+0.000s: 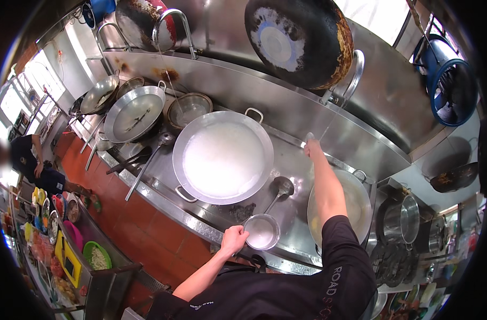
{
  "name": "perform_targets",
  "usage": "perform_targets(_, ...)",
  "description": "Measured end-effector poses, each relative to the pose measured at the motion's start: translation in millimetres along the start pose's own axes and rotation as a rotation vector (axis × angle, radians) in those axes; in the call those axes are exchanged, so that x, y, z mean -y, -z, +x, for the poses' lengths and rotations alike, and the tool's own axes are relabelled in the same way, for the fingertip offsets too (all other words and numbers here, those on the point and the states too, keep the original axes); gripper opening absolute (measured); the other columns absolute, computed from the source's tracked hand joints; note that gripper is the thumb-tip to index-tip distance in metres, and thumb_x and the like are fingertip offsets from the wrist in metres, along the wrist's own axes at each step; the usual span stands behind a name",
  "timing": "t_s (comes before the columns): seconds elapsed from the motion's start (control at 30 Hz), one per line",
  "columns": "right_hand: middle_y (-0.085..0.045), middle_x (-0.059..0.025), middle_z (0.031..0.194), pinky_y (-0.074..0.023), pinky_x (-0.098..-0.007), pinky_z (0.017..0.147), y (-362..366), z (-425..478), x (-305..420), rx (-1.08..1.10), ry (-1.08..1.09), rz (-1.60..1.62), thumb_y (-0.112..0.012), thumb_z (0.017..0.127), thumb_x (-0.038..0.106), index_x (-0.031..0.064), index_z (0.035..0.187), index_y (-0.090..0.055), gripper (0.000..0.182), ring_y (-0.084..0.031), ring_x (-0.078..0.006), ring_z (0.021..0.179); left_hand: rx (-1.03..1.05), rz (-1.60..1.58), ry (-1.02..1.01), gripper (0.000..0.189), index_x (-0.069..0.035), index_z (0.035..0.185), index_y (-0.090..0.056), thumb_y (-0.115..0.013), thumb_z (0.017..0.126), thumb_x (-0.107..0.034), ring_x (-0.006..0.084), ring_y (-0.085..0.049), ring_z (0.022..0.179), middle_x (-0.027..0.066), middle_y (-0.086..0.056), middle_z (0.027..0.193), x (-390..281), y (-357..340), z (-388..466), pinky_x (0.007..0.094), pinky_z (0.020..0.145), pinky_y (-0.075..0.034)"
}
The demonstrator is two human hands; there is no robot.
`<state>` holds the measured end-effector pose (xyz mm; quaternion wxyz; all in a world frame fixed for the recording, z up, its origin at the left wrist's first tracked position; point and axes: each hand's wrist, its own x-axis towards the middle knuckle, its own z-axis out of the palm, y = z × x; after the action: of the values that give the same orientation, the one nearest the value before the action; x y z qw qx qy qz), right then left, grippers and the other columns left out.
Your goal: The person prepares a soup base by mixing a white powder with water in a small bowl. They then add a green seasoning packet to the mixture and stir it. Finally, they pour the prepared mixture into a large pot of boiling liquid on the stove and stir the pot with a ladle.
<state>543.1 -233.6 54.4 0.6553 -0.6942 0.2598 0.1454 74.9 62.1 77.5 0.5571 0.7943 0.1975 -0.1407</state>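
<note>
My left hand (pixel 234 240) is closed on the rim of a small metal bowl (pixel 263 232) that holds a whitish liquid, near the front edge of the steel range. My right hand (pixel 313 149) reaches to the back ledge, closed around a small pale object whose kind I cannot tell. Between and left of my hands, a big two-handled wok (pixel 223 156) is filled with white, cloudy liquid. A ladle (pixel 283 187) rests on the steel just behind the small bowl. Partly under my right arm stands another wide pan (pixel 357 200) with cloudy liquid.
At the left are a two-handled wok of water (pixel 135 114), a round metal bowl (pixel 190 109) under a running faucet and a long-handled ladle (pixel 147 168). A dark wok (pixel 299 44) leans at the back. A person (pixel 31 164) stands at the far left, beyond a counter with a green basket (pixel 96 256).
</note>
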Motion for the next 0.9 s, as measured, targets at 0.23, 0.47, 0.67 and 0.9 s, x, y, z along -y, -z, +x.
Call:
perform_targets(0.23,-0.056,-0.0032,0.063,-0.0367,-0.0266,0.038,-0.4,-41.1,-1.4,0.055,0.024,0.025,-0.048,0.102,0.018,-0.0003,0.092,-0.061,0.024,-0.049,-0.0136,0.044,0.038,0.020,-0.060,0.030,0.000,0.065,-0.054,-0.065,0.081,-0.023,0.0245,-0.066,0.056,0.0158,-0.061,0.059,-4.4,16.4,8.7,0.0401,0.058,-0.051)
perform_targets(0.47,-0.071,-0.0135,0.087,-0.0539,-0.0220,0.048,21.4,-80.5,-27.0,0.063,-0.194,0.138,-0.049,0.093,-0.002,-0.0093,0.102,-0.059,0.015,-0.060,-0.0126,0.055,0.058,0.094,-0.116,0.029,0.000,0.065,-0.054,-0.066,0.079,-0.023,0.0236,-0.059,0.054,0.0153,-0.057,0.058,5.1,35.1,19.1,0.0415,0.059,-0.048)
perform_targets(0.67,-0.071,-0.0210,0.095,-0.0588,-0.0295,0.052,2.3,-107.5,-1.8,-0.046,0.075,-0.028,-0.046,0.087,-0.007,-0.0024,0.126,-0.059,0.041,-0.071,-0.0211,0.067,0.119,0.078,-0.130,0.030,0.000,0.066,-0.055,-0.066,0.079,-0.025,0.0298,-0.062,0.059,0.0172,-0.060,0.062,8.5,51.6,21.2,0.0439,0.062,-0.049)
perform_targets(0.9,-0.070,-0.0207,0.117,-0.0563,-0.0427,0.084,-3.3,-125.5,23.4,-0.325,0.760,-1.026,-0.051,0.077,-0.004,0.0159,0.127,-0.069,0.057,-0.071,-0.0326,0.101,0.147,0.078,-0.168,0.029,0.000,0.067,-0.056,-0.065,0.080,-0.025,0.0355,-0.064,0.063,0.0195,-0.061,0.065,23.9,68.7,20.1,0.0461,0.064,-0.049)
